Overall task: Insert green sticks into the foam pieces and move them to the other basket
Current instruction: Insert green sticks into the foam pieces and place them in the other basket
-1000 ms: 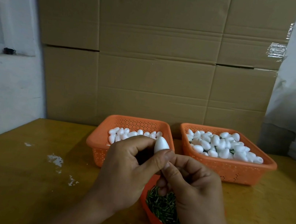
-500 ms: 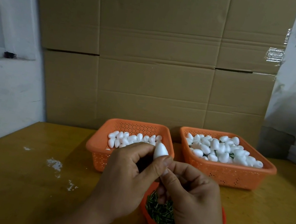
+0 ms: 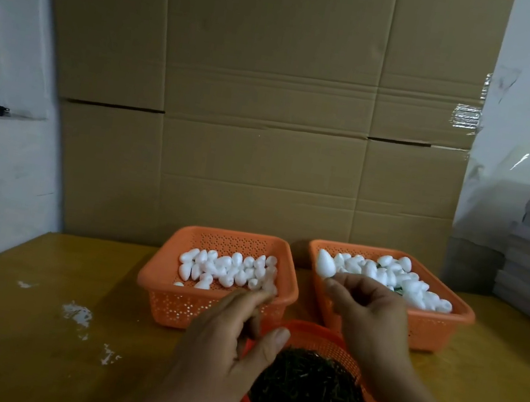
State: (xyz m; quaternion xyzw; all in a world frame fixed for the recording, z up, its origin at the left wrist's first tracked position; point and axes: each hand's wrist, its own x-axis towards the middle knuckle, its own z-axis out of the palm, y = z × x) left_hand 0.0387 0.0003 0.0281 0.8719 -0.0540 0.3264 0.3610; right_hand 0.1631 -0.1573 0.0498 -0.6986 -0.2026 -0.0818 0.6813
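We take the round orange bowl point(image 3: 372, 368) of green sticks point(image 3: 306, 396) at the near edge of the tabletop point(image 3: 30, 338) as our landmark. Behind it and to the left stands an orange basket point(image 3: 172, 304) holding a loose layer of plain white foam pieces point(image 3: 229, 269); behind it and to the right stands a second orange basket point(image 3: 444, 327), piled higher with foam pieces point(image 3: 393, 278), a few green bits showing among them.

Our right hand point(image 3: 373, 317) is raised over the near left corner of that right basket. Its fingers are curled, and one foam piece point(image 3: 325, 263) stands just above the fingertips, pointed end up — we cannot tell whether the fingers pinch it by a stick beneath it or touch it at all.

Our left hand point(image 3: 222, 359) hangs over the bowl's left rim, in front of the left basket, fingers loosely spread and blurred, thumb out toward the sticks — it holds nothing.

White crumbs point(image 3: 78, 314) lie on the tabletop well to the left of the bowl. Cardboard boxes point(image 3: 262, 114) rise behind both baskets.
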